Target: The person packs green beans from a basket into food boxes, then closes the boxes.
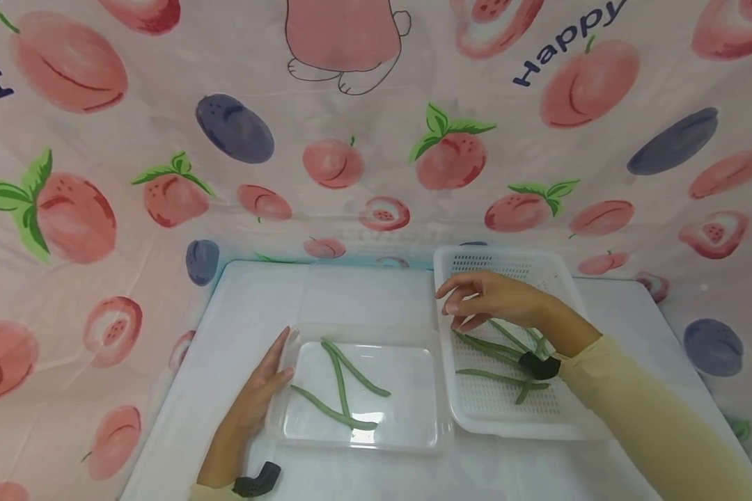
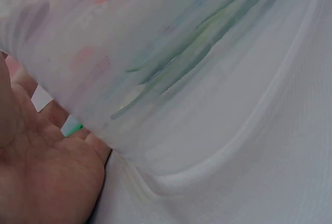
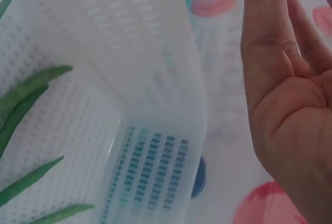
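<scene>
My left hand (image 1: 260, 386) lies along the left wall of a clear plastic box (image 1: 276, 424), fingers extended and thumb near its rim. In the left wrist view, the palm (image 2: 46, 167) is beside the translucent wall. Three green beans (image 1: 340, 379) lie on the box's floor, overlapping one another. My right hand (image 1: 491, 299) hovers over the left part of a white slotted basket (image 1: 476, 426), fingers loosely bent with nothing between them. Several green beans (image 1: 498, 378) are spread inside this basket, some hidden under the right wrist and forearm.
Box and basket stand side by side on a white table (image 1: 263, 292). A fruit-printed sheet (image 1: 376, 118) rises behind the table and along its sides. Each wrist carries a small black device (image 1: 260, 480). The basket's far wall has slots (image 3: 155, 167).
</scene>
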Tool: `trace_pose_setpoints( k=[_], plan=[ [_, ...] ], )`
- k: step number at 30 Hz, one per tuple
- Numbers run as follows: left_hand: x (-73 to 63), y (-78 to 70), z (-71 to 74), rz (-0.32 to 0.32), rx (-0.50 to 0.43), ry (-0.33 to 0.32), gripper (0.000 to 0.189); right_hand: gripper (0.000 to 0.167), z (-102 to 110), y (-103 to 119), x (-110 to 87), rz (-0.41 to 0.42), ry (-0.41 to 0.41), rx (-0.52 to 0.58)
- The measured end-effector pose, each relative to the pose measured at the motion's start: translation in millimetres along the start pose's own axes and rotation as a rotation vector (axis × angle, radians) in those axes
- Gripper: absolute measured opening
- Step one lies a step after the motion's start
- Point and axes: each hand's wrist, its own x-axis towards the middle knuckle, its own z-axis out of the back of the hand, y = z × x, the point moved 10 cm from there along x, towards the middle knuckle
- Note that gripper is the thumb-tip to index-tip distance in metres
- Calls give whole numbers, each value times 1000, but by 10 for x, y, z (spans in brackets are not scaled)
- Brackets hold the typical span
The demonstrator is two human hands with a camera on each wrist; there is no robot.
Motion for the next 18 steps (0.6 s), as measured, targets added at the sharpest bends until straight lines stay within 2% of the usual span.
trace_pose_setpoints(
  k=[9, 18],
  plan=[
    [-6, -14, 4, -3, -9, 5, 72, 42, 301, -386, -78, -64, -23, -51],
    [6, 6, 9, -18, -17, 17, 72, 53, 559, -711, -141, -120, -55, -63]
  ],
)
